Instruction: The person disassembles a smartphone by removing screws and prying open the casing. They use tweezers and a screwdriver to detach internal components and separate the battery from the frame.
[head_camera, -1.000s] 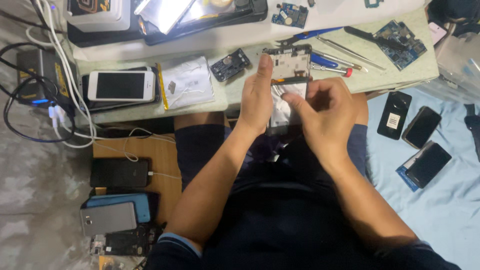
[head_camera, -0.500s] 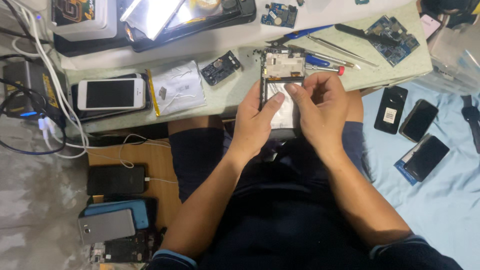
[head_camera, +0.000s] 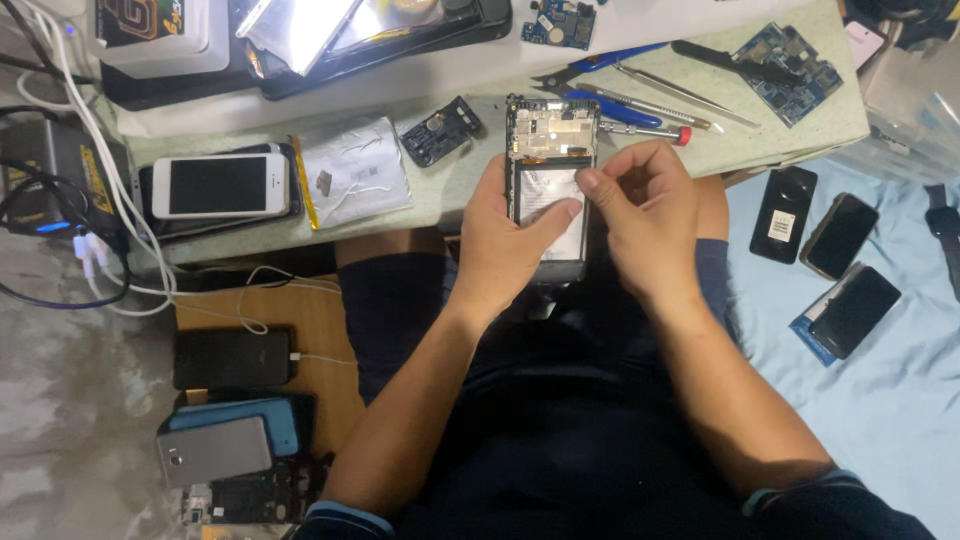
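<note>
Hands (head_camera: 580, 235) unmoved, opened phone (head_camera: 550, 185) still gripped

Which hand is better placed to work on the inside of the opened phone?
Right, probably. The right hand has fingertips free at the opened phone, while the left hand is busy gripping its side.

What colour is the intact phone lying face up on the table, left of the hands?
White with a dark screen: the phone, seen in the head view.

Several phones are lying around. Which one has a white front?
The white-fronted phone on the table, left of the hands, lying face up beside the silver pouch. The phones on the blue sheet at right and on the floor at left are black, grey or blue.
</note>
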